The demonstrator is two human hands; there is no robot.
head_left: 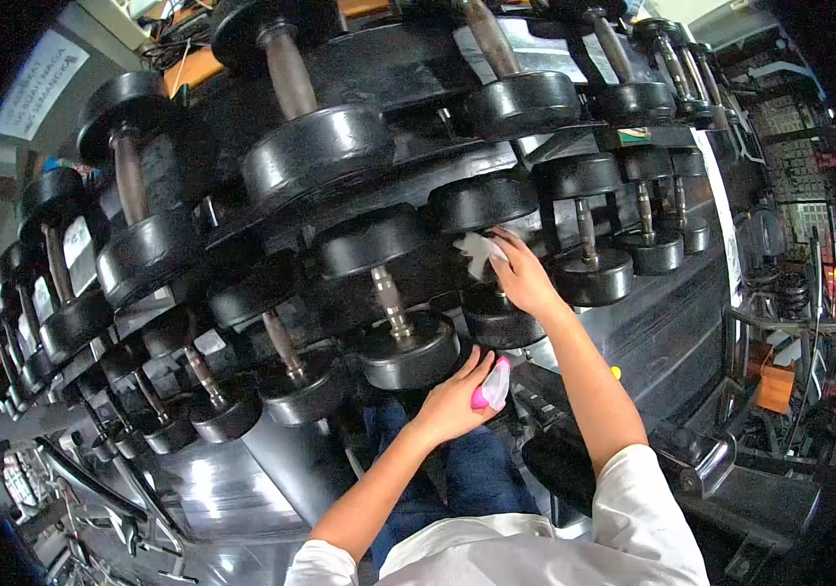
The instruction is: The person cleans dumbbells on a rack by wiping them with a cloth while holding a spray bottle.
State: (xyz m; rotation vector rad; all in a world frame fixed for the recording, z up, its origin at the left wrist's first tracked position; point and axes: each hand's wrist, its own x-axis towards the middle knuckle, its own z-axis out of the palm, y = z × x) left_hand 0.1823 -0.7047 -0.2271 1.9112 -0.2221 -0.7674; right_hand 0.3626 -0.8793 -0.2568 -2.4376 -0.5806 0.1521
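My right hand point(525, 273) is closed on a white cloth point(480, 254), which lies against the handle area of a black dumbbell point(484, 201) on the lower rack. The hand and cloth cover most of that handle. In my left hand point(452, 402) is a small translucent bottle point(497, 384) with pink ends. This hand is lower and nearer my body, just below the front head of the neighbouring dumbbell point(408, 352). Its fingers partly hide the bottle, and the fingertips point up toward the rack.
Larger dumbbells point(318, 151) fill the upper rack tier, and several more run along both tiers to either side. A black bench frame point(677, 449) stands close at my right. Gym equipment point(96, 488) is at the lower left, and a sign point(42, 83) hangs at the upper left.
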